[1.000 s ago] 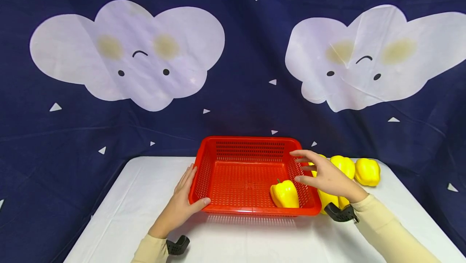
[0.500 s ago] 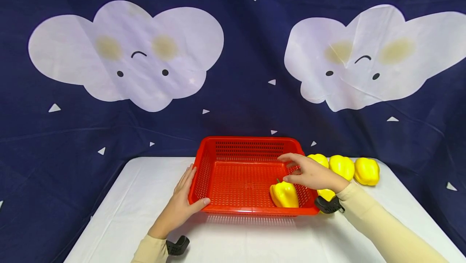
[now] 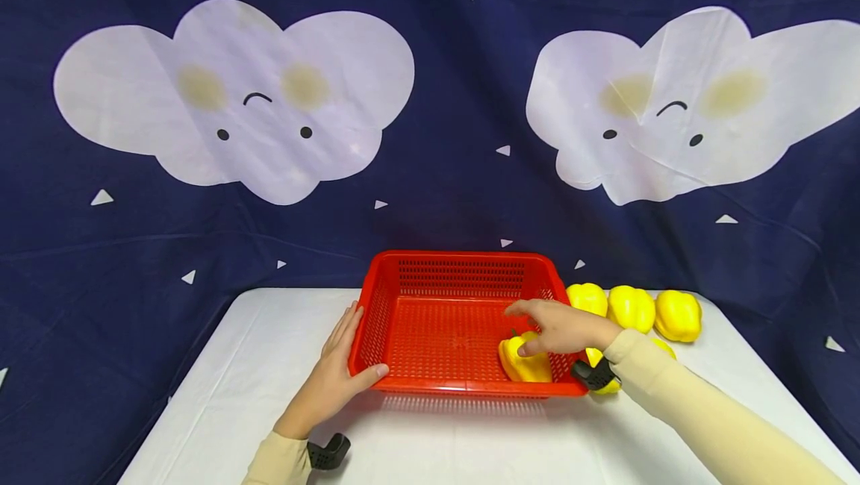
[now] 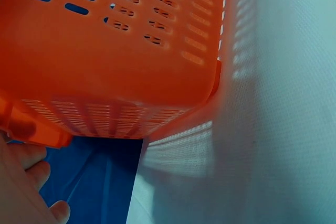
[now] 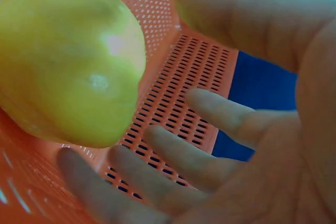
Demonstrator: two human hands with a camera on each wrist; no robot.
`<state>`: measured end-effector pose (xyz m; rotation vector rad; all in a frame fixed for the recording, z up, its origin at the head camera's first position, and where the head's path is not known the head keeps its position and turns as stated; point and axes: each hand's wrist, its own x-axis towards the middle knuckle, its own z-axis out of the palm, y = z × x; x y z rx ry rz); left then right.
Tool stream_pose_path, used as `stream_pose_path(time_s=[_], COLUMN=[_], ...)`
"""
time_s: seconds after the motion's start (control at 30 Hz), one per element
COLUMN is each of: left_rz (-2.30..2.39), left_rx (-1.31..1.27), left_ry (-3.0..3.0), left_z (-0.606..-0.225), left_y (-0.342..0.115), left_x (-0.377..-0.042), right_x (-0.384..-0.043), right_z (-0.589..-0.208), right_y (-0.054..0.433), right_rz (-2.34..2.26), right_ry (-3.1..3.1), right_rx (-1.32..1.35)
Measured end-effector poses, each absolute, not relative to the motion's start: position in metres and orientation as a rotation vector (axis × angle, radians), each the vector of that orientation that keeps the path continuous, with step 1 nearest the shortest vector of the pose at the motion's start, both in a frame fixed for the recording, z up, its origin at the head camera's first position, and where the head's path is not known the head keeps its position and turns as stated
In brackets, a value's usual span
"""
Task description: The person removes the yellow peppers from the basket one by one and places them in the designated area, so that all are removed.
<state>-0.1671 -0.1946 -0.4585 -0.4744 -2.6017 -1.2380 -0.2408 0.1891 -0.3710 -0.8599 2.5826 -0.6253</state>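
A yellow bell pepper (image 3: 524,360) with a green stem lies in the front right corner of the red plastic basket (image 3: 460,386). My right hand (image 3: 561,326) reaches over the basket's right rim, its spread fingers and thumb around the pepper's top in the head view. A gap shows between that pepper (image 5: 68,61) and the fingers (image 5: 157,177) in the right wrist view. Against the basket's left side lies my left hand (image 3: 332,365), fingers straight along the outside and thumb by the front left corner. Its fingertips (image 4: 37,174) show below the rim in the left wrist view.
More yellow bell peppers (image 3: 631,309) stand on the white-covered table (image 3: 463,440), right of the basket; my right forearm partly hides some. Behind the table hangs a dark blue curtain (image 3: 463,194) with cloud prints.
My right hand has moved left and down, from above the basket's right rim to over the pepper inside. The left hand and basket have stayed put.
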Motion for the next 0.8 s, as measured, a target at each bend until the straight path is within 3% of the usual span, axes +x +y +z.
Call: stream_pose_path(time_s=[0.8], left_rz=[-1.234], left_rx=[-0.48], left_ry=[-2.604], left_z=[-0.457], left_y=[-0.195], left_x=[-0.167], right_x=[-0.25], right_z=[-0.382], right_y=[0.159], right_rz=[-0.403], right_ry=[2.538], right_rx=[-0.866])
